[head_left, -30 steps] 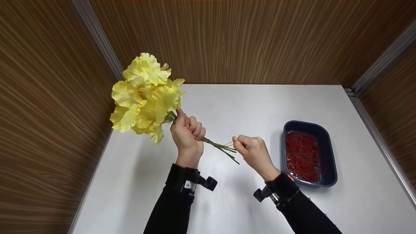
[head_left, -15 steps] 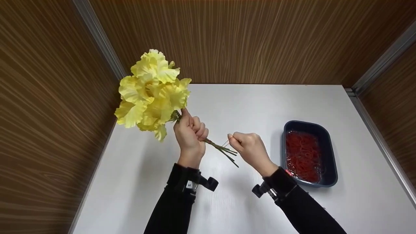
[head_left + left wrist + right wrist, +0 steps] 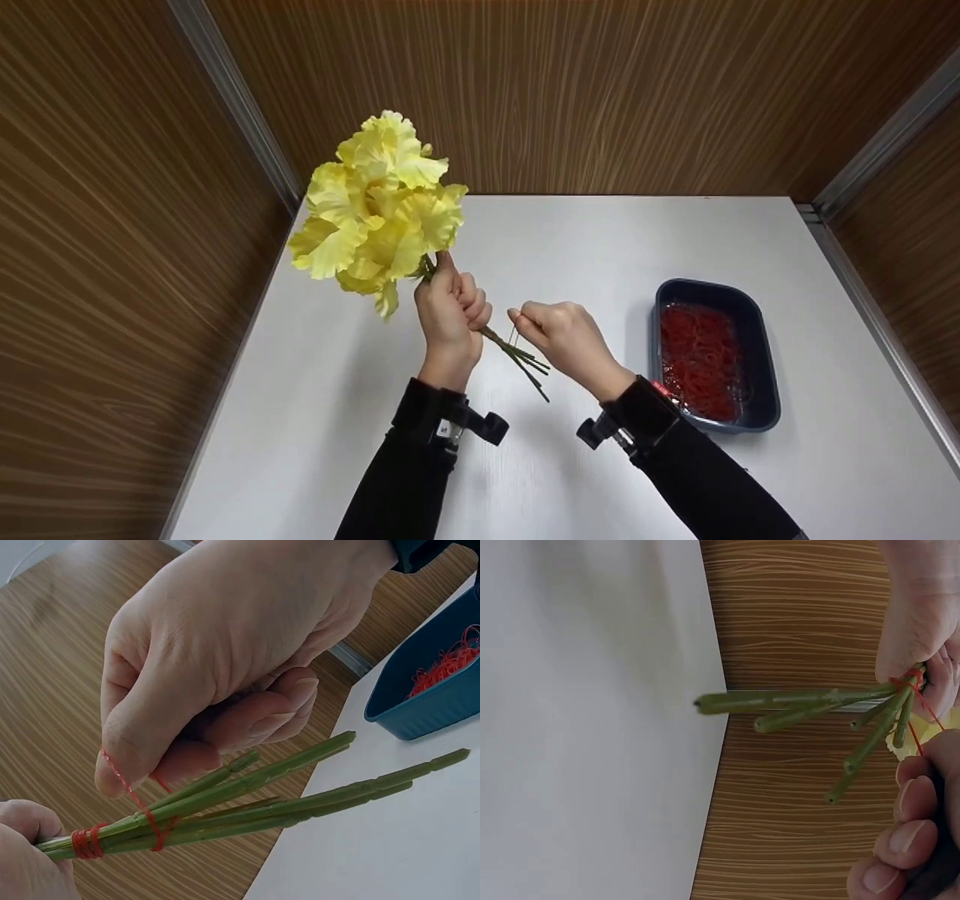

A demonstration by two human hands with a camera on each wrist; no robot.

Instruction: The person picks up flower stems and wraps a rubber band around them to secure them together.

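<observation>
Since a second ago, both hands and the bouquet have shifted rightward and a little up, and the right hand has closed in on the stems. On the white worktop [image 3: 570,240] a dark tray [image 3: 766,409] sits at the right, full of red bands [image 3: 701,356]. Above the worktop, left of centre, the flowers [image 3: 379,210] stand tilted, yellow heads up and to the left. The left hand [image 3: 452,315] has its fingers clenched round the stems [image 3: 300,795] just under the blooms. Just beside it, the right hand [image 3: 562,337] pinches a red band [image 3: 135,799] between thumb and forefinger; the band is stretched taut and wraps the stems near the left fist. The cut stem ends stick out bare below both hands.
</observation>
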